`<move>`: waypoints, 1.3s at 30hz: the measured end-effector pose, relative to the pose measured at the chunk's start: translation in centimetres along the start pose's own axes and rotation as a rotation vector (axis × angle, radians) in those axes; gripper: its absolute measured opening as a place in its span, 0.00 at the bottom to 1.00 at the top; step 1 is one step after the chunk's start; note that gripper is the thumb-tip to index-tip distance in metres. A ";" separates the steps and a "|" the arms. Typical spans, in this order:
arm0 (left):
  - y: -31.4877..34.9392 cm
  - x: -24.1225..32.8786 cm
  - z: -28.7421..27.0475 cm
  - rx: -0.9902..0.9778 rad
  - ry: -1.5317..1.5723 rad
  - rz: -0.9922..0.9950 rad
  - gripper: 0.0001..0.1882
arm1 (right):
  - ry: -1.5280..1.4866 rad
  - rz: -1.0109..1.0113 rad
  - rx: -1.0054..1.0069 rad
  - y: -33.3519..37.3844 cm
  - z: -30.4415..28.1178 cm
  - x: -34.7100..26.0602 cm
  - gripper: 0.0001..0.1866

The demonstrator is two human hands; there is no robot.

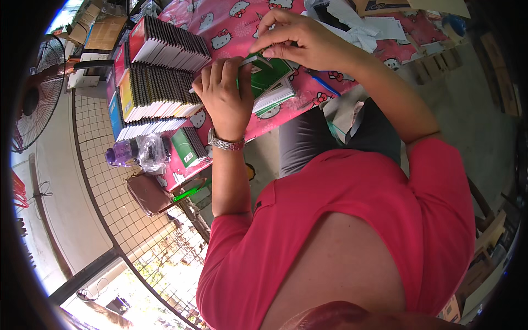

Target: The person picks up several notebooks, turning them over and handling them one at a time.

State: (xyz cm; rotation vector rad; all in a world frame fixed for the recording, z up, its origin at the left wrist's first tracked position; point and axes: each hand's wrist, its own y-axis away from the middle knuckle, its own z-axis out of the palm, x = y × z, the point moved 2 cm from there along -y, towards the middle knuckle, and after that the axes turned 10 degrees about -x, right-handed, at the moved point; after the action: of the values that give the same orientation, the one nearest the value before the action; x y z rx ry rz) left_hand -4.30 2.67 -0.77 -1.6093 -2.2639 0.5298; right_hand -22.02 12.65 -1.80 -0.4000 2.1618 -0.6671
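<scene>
My left hand (pixel 225 93), with a metal wristwatch on the wrist, grips the near edge of a green-covered notebook (pixel 269 74) on a pink cartoon-print tablecloth (pixel 225 22). My right hand (pixel 300 38) pinches a thin strip at the top edge of the same notebook, fingers closed on it. Under the green notebook lies a small pile of similar notebooks (pixel 278 96). My red shirt fills the lower frame.
Rows of spiral notebooks (pixel 159 71) stand stacked at the left of the table. A plastic bottle (pixel 124 153), a clear bag, a green notebook (pixel 187 146) and a brown pouch (pixel 149 193) lie near the left edge. Papers sit at the far right; a fan (pixel 36 93) stands left.
</scene>
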 end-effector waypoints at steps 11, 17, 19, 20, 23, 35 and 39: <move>-0.2 0.7 -0.1 0.024 0.036 0.039 0.13 | -0.064 0.282 -0.231 -0.9 -0.8 -2.2 0.12; -0.8 1.9 0.1 -0.013 -0.017 0.089 0.15 | 0.112 0.308 -0.250 -1.0 -1.3 -3.9 0.17; -0.8 1.8 0.1 -0.046 -0.023 0.083 0.15 | 0.144 0.319 -0.258 -1.0 -1.3 -4.3 0.16; -0.8 1.8 0.0 -0.058 -0.008 0.080 0.15 | 0.232 0.183 -0.190 -0.6 -0.8 -4.2 0.15; -0.3 1.4 -0.4 -0.044 0.066 0.088 0.13 | -0.141 0.398 -0.330 -1.4 -1.5 -4.0 0.14; 1.4 -0.7 -0.7 -0.057 0.028 -0.090 0.19 | 0.606 0.645 -0.490 3.9 8.1 16.5 0.24; 1.4 -1.8 -0.1 -0.072 0.106 -0.095 0.17 | -0.610 0.227 -0.118 -3.7 -0.6 6.5 0.28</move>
State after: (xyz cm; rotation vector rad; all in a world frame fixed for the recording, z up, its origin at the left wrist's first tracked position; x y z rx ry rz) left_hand -2.55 1.41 -1.39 -1.5165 -2.2903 0.3344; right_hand -26.29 6.70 -3.32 -0.3563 1.6310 -0.2424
